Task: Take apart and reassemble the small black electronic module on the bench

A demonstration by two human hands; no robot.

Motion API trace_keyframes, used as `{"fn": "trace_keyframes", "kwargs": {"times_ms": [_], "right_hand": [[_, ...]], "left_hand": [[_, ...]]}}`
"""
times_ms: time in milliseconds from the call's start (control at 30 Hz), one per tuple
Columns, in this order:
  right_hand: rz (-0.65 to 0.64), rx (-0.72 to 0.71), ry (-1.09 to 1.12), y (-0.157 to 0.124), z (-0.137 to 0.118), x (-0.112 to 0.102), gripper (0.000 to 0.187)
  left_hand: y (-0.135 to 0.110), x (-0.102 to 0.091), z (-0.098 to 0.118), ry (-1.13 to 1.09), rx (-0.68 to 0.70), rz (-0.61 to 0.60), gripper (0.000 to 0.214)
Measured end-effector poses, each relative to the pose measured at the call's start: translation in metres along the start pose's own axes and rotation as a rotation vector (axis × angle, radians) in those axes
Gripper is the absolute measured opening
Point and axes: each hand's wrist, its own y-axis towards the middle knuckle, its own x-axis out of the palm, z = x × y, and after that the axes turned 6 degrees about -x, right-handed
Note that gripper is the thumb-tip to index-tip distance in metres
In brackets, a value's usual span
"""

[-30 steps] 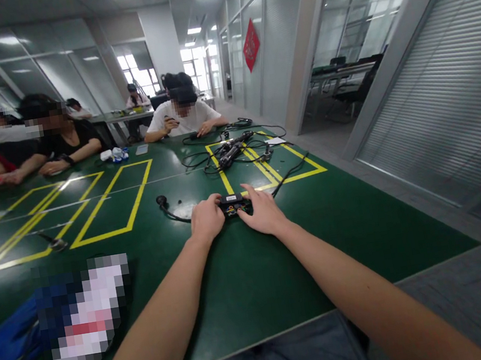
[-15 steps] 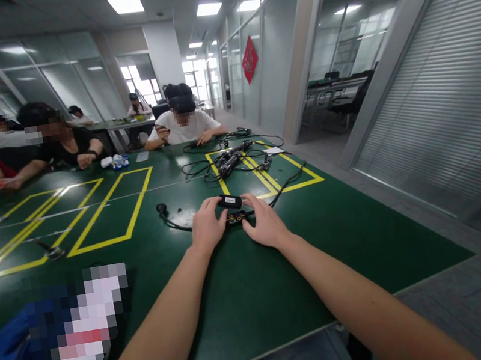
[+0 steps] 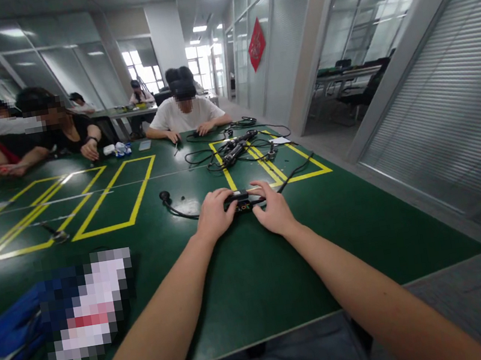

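Observation:
My left hand (image 3: 215, 215) is closed around the left end of a small black plastic cover (image 3: 238, 195), with fingers behind it and the thumb in front. On the cover's right end, my right hand (image 3: 275, 210) grips in a similar way, thumb low near the front. Directly under the cover lies an open black housing (image 3: 243, 207) with small orange and metallic parts inside. Whether the two touch is hard to tell. A black cable (image 3: 186, 214) runs out of the housing to the left, ending in a round plug (image 3: 165, 197); another cable (image 3: 296, 171) leads off right.
A heap of black cables and devices (image 3: 238, 150) lies ahead on the green table (image 3: 239, 283). Yellow tape (image 3: 132, 221) marks rectangles. At left are a blue cloth item (image 3: 12, 328) and a blurred pale object (image 3: 98, 306). Co-workers sit opposite, one in a white shirt (image 3: 187, 115).
The cover has tipped and come down closer to the housing, so its white label shows less. Both hands stay on it. The person opposite has lowered a raised hand to the table.

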Motion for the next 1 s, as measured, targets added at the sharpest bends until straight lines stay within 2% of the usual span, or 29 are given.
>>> {"fn": "trace_keyframes", "kwargs": {"times_ms": [100, 267, 467, 667, 1000], "right_hand": [[0.021, 0.017, 0.029, 0.001, 0.001, 0.0, 0.058], [0.024, 0.108, 0.025, 0.002, 0.001, -0.001, 0.048], [-0.001, 0.173, -0.139, 0.007, 0.006, -0.002, 0.041], [-0.054, 0.295, -0.227, 0.011, 0.008, 0.0, 0.033], [-0.099, 0.261, -0.085, 0.012, 0.017, 0.008, 0.038]], "left_hand": [[-0.001, -0.005, 0.005, 0.035, 0.035, -0.066, 0.027], [-0.002, -0.007, 0.005, 0.059, 0.075, -0.081, 0.038], [-0.002, -0.005, 0.003, 0.036, 0.103, -0.147, 0.04], [-0.001, -0.003, -0.002, 0.021, 0.133, -0.146, 0.041], [0.0, -0.001, -0.002, 0.014, 0.178, -0.163, 0.032]]}}
